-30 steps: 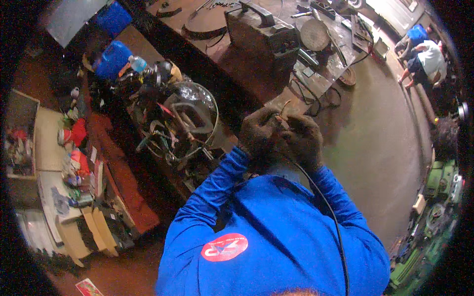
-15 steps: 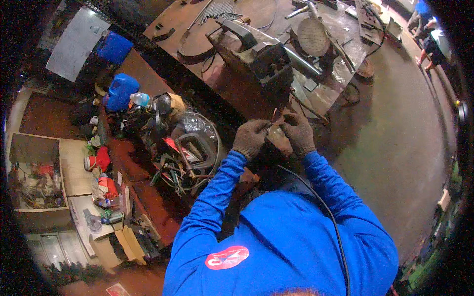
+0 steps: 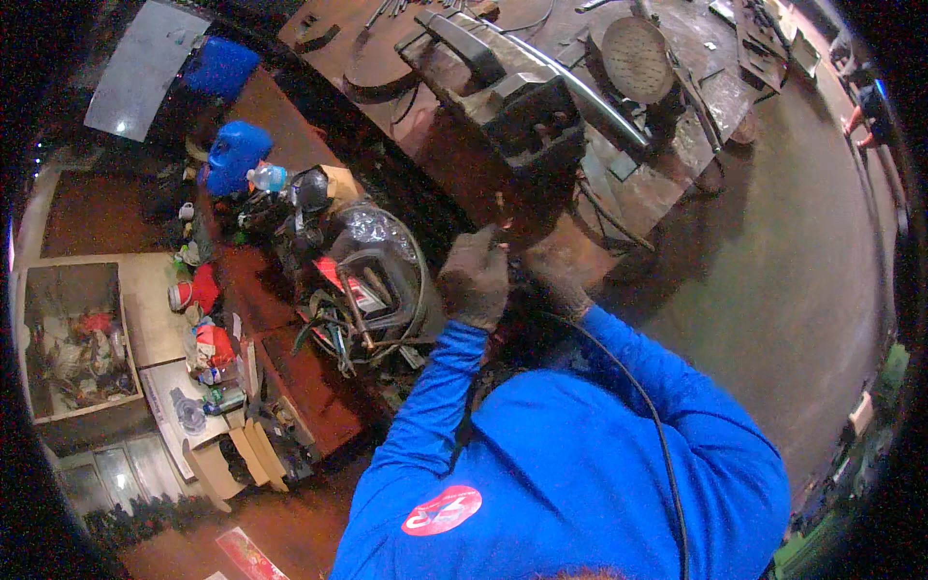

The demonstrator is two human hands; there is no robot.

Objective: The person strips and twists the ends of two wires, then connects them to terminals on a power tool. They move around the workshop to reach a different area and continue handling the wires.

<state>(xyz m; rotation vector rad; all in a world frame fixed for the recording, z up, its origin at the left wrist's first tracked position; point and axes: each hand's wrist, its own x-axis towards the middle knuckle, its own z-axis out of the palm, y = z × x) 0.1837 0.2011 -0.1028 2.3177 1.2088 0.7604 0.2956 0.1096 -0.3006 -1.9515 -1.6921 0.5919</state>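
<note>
Both my hands wear dark knit gloves and are held close together in front of my chest. My left hand (image 3: 474,280) is closed, its fingertips turned up. At them shows a small copper-coloured tip (image 3: 502,246), too small to name. Close by on the right is my right hand (image 3: 563,282), partly blurred, its fingers dark and hard to make out. A thin black cable (image 3: 623,372) runs from near my hands down over my blue sleeve and shirt. Just beyond my hands stands a dark boxy metal unit (image 3: 532,121) with a long handle on top.
The metal worktable (image 3: 657,198) also carries a round pitted disc (image 3: 633,60), a shiny tube (image 3: 599,101) and scrap pieces. To the left, a welding helmet (image 3: 411,295) lies among cables on a red-brown bench (image 3: 309,382), near a blue jug (image 3: 237,155). Another person (image 3: 875,116) is far right.
My hands have parted slightly and dropped toward the left; the right is now blurred. The view has shifted over the table. The person at far right has moved.
</note>
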